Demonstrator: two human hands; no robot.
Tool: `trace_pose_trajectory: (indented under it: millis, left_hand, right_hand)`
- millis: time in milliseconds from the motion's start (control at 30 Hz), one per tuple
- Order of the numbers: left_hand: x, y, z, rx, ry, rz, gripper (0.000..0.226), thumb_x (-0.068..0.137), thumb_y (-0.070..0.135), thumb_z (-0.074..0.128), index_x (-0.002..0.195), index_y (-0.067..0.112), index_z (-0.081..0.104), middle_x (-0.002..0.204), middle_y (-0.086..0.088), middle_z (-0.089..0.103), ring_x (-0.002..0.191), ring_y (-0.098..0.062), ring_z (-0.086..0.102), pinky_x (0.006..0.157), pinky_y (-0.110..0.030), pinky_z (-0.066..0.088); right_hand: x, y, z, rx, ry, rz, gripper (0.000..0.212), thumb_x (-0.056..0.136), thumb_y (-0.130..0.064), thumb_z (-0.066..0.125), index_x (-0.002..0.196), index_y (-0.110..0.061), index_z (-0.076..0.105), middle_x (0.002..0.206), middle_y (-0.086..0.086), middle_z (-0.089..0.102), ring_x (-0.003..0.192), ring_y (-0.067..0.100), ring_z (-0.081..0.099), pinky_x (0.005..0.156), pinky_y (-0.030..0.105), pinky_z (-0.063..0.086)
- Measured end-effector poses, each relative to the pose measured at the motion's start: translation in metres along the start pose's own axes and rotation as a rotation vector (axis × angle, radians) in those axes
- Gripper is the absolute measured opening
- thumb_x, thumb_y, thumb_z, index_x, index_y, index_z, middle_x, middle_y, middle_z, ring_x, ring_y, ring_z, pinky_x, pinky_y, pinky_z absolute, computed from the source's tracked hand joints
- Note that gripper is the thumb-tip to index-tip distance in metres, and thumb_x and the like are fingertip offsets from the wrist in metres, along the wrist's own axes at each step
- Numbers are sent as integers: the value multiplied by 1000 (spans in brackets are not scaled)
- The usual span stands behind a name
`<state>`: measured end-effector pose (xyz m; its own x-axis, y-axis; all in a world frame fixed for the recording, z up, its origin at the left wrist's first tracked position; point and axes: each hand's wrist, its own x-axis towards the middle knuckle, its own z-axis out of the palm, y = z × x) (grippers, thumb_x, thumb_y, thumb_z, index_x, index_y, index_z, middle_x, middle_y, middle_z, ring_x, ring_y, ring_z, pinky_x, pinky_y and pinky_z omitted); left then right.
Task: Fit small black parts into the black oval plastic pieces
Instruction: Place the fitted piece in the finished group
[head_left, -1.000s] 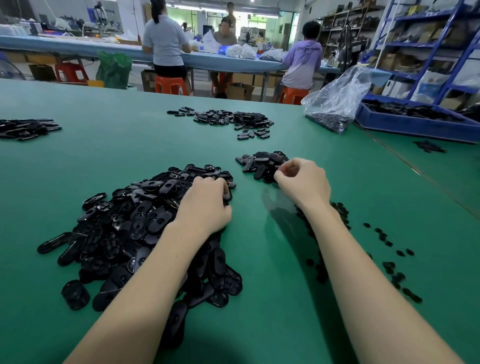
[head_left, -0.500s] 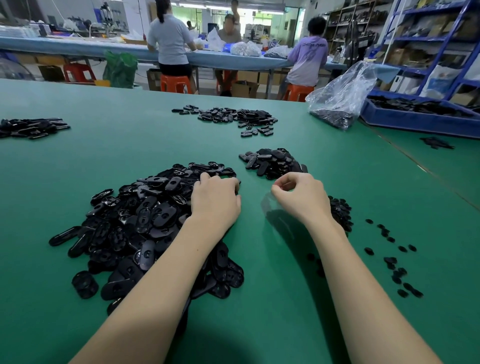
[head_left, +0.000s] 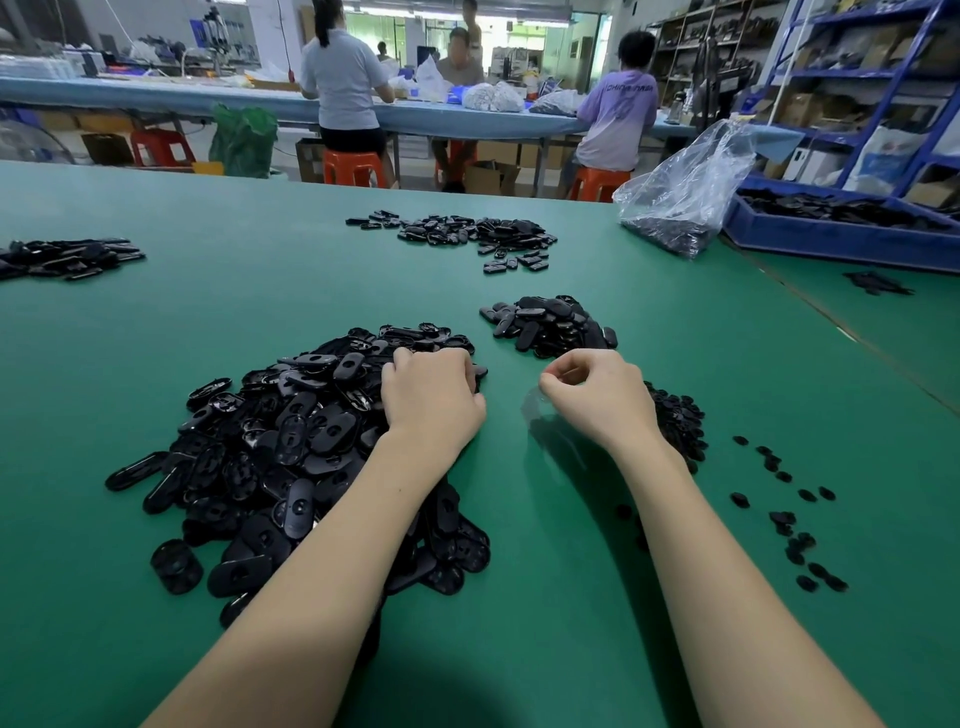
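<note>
Left hand (head_left: 431, 402), fingers curled, rests on the right edge of the oval-piece heap (head_left: 291, 441) on the table (head_left: 519, 597); right hand (head_left: 597, 397), curled, contents not discernible, has the small black parts (head_left: 675, 421) just to its right, so nearer.

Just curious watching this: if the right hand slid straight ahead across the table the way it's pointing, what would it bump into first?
Most likely the small heap of oval pieces just beyond the right hand; depth is hard to judge.
</note>
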<state>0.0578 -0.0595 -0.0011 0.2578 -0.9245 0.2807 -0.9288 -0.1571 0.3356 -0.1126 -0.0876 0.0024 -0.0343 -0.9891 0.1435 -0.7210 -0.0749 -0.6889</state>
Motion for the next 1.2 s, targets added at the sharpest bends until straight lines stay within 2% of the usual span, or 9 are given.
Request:
trace_pose_trajectory:
  millis: [133,333,500,600,700,800,933,1067,1200]
  left_hand:
    - [2,-2,-4,-150,-18,-34,14,82,18,63,88,30,61,93,8,69,107,-24,56,90,-33,36]
    - [0,1,1,29,-4,13,12,88,31,63,100,30,65,101,4,67,112,-25,48,87,-34,33]
    - [2,-3,1,-8,14,19,14,89,25,60,99,32,67,100,6,69,109,-25,50,85,-33,31]
    - [2,-4,0,-44,41,27,14,92,34,59,103,30,67,99,5,70,109,-25,52,88,-35,36]
    - [2,-5,2,75,52,46,24,94,37,58,111,23,66,112,-2,65,115,-28,49,92,-36,39]
    - [4,-4,3,137,13,45,26,95,35,56,115,22,65,117,-5,64,120,-29,47,95,-38,38]
    - [4,0,-1,165,7,61,21,92,29,59,112,23,62,110,-2,67,115,-28,49,92,-37,34]
    - [4,0,-4,55,49,88,31,88,18,60,117,28,60,104,3,69,110,-26,54,90,-36,35]
    - [3,-1,-8,-97,75,91,30,87,11,58,108,28,70,103,6,71,103,-22,62,86,-32,43]
  right_hand:
    - [3,1,-2,31,-7,5,8,84,-36,66,81,-33,73,77,-18,70,82,3,63,69,27,46]
    - [4,3,-1,26,-42,-3,8,84,-36,67,80,-34,72,77,-18,70,81,2,63,69,27,44]
    - [3,3,0,21,-75,-19,8,85,-35,67,79,-33,72,79,-18,70,87,8,65,78,31,53]
    - [3,3,0,19,-81,-31,8,86,-35,67,80,-33,72,79,-17,70,87,8,66,80,31,54]
    - [2,3,0,16,-95,-31,8,86,-35,67,80,-33,73,80,-18,70,89,9,66,82,32,54]
    - [2,2,1,11,-102,-33,8,86,-36,67,79,-34,72,82,-18,69,91,10,66,84,32,54]
    - [1,2,1,3,-109,-39,8,86,-37,67,79,-34,71,83,-18,69,91,10,66,82,30,52]
    - [2,2,-1,3,-103,-40,8,86,-37,68,80,-35,72,83,-18,69,90,9,65,83,31,52]
    - [3,4,-3,30,-111,-35,8,86,-37,68,80,-34,72,83,-17,70,89,8,65,83,32,53]
